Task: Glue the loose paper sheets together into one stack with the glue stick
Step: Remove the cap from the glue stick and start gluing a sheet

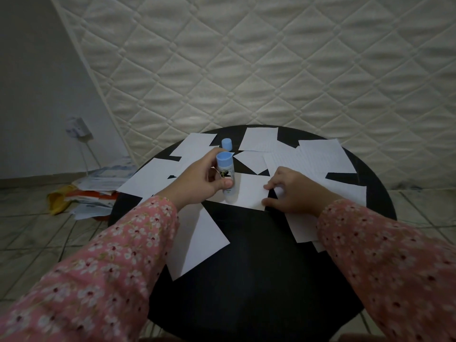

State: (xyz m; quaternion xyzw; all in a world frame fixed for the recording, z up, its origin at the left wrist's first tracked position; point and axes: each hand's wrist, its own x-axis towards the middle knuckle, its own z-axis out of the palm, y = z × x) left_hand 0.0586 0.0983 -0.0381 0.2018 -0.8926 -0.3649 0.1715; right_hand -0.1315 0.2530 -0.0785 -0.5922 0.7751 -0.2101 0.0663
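1. Left hand [197,180] grips the glue stick [225,175] upright, its lower end on a white sheet [249,193] mid-table [246,280].
2. Right hand [293,191], just right of the stick, pinches that sheet's right edge with curled fingers.
3. The blue cap [226,143] stands just behind the stick; loose sheets [318,156] lie scattered around it.

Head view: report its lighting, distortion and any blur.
Head view: dim, flat light with corners darkened; wide-angle bending bows the floor tiles and mattress quilting; sleeves near the lens look soft; the glue stick in the left hand is slightly blurred, its label unreadable; white sheets contrast hard with the black table.
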